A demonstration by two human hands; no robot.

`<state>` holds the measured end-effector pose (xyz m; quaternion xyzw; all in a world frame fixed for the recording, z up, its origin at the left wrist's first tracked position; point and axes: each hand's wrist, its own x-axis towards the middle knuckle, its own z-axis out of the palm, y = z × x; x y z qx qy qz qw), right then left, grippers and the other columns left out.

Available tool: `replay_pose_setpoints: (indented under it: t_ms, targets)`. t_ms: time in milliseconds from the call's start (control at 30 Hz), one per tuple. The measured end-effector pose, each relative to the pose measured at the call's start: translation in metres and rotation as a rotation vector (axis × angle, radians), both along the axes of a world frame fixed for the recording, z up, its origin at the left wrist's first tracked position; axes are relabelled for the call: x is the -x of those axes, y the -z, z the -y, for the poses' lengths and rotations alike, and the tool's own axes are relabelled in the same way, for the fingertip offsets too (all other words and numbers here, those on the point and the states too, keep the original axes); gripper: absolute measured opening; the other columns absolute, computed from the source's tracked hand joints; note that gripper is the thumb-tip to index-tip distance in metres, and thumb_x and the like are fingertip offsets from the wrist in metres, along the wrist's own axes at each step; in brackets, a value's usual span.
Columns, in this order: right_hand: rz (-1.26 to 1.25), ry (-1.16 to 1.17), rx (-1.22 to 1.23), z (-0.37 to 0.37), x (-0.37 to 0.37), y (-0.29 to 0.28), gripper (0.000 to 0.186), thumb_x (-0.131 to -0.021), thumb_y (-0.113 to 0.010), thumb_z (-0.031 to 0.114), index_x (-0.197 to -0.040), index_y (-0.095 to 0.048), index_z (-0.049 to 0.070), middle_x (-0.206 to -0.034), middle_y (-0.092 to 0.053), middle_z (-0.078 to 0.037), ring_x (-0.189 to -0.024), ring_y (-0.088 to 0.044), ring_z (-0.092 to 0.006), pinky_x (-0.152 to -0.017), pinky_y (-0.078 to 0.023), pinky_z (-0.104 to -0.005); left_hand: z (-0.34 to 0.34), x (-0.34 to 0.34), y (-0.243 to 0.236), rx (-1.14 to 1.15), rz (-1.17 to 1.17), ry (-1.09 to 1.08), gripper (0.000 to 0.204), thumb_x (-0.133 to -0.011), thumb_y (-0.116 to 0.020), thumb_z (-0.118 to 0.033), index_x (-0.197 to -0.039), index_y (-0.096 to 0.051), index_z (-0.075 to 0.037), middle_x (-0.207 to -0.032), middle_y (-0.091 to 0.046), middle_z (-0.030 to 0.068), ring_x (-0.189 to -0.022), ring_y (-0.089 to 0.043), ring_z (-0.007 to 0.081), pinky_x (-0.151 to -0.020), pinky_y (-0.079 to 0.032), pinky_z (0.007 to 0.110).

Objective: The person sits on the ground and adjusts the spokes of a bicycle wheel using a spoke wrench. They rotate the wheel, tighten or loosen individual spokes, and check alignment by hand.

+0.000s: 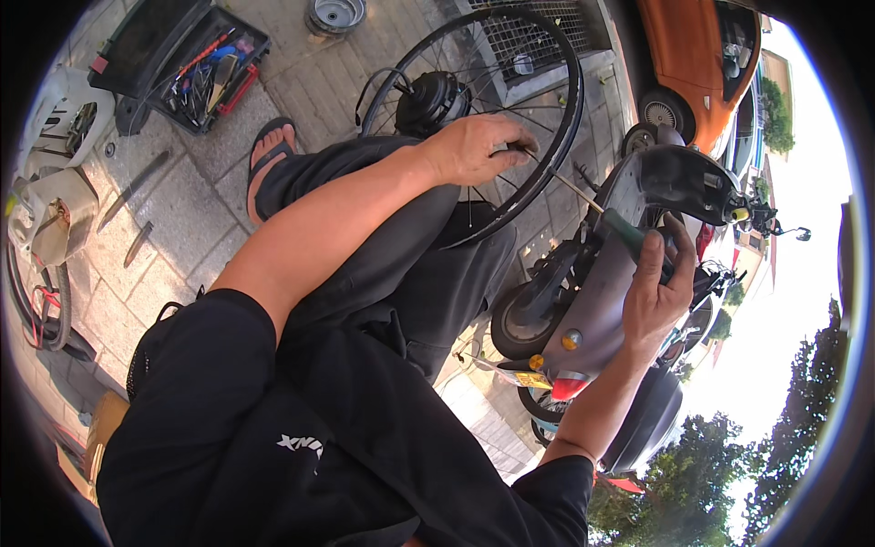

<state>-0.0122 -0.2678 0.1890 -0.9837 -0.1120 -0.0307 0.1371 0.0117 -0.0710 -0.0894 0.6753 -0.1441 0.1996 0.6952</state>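
My left hand [478,150] is curled beside the black rim [567,118] of a spoked bicycle wheel, its fingers closed on something small that I cannot make out. The wheel has a black hub motor [427,108] with a cable and leans against my legs. In my right hand [658,287] is the green handle of a screwdriver [625,229]; its thin metal shaft runs up-left toward the rim near my left fingertips. Where the shaft's tip ends is hidden.
An open toolbox [205,77], loose long tools [138,242], a metal cylinder [337,13], plastic containers [56,205] and coiled tubes [50,314] lie around the left. Scooters [574,301] stand at the right. An orange car [697,64] is parked behind, past a drain grate [524,36].
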Motion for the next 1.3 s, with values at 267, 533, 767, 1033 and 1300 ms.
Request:
replay_pose_setpoints:
  t_ms: [267,533,767,1033,1300]
  targets:
    - [0.09,-0.105,0.023,0.005,0.005,0.003,0.053,-0.104,-0.068,0.036,-0.145,-0.058,0.003,-0.113,-0.072,-0.014,-0.1,-0.067,-0.0211,-0.094,-0.051,-0.0325,-0.002,0.0,-0.002,-0.014,-0.05,0.033,0.026,-0.095,-0.075,-0.018,-0.116,-0.073,-0.003,-0.109,-0.073,0.0135,-0.106,-0.07,0.0315,-0.093,-0.056,0.04]
    - [0.111,-0.255,-0.028,0.004,0.006,0.001,0.065,-0.102,-0.071,0.031,-0.156,-0.045,0.005,-0.106,-0.069,-0.01,-0.096,-0.068,-0.0165,-0.087,-0.053,-0.0302,0.001,0.002,-0.004,0.005,-0.046,0.052,0.028,-0.096,-0.074,-0.02,-0.119,-0.073,-0.004,-0.112,-0.073,0.0138,-0.108,-0.069,0.0311,-0.096,-0.055,0.04]
    - [0.029,-0.048,-0.093,-0.005,0.003,0.005,0.055,-0.103,-0.069,0.029,-0.149,-0.052,0.004,-0.097,-0.065,-0.007,-0.084,-0.061,-0.0142,-0.077,-0.049,-0.0272,-0.001,-0.002,-0.006,-0.047,0.005,0.042,0.027,-0.094,-0.074,-0.018,-0.118,-0.074,-0.006,-0.11,-0.073,0.0126,-0.106,-0.068,0.0322,-0.094,-0.054,0.041]
    - [0.018,0.026,-0.032,-0.008,0.004,0.004,0.056,-0.101,-0.069,0.025,-0.149,-0.051,0.003,-0.113,-0.066,-0.011,-0.103,-0.062,-0.0172,-0.091,-0.05,-0.0312,0.0,-0.002,-0.006,-0.068,0.038,0.026,0.026,-0.093,-0.077,-0.019,-0.116,-0.076,-0.008,-0.107,-0.074,0.0115,-0.105,-0.067,0.0331,-0.093,-0.053,0.043]
    - [0.043,-0.211,-0.097,0.008,0.012,0.005,0.053,-0.097,-0.07,0.019,-0.146,-0.053,0.005,-0.115,-0.066,-0.013,-0.102,-0.066,-0.0216,-0.086,-0.052,-0.0333,0.002,-0.005,-0.003,-0.018,0.048,0.029,0.024,-0.094,-0.076,-0.019,-0.115,-0.077,-0.008,-0.105,-0.073,0.0105,-0.104,-0.066,0.0307,-0.092,-0.052,0.041]
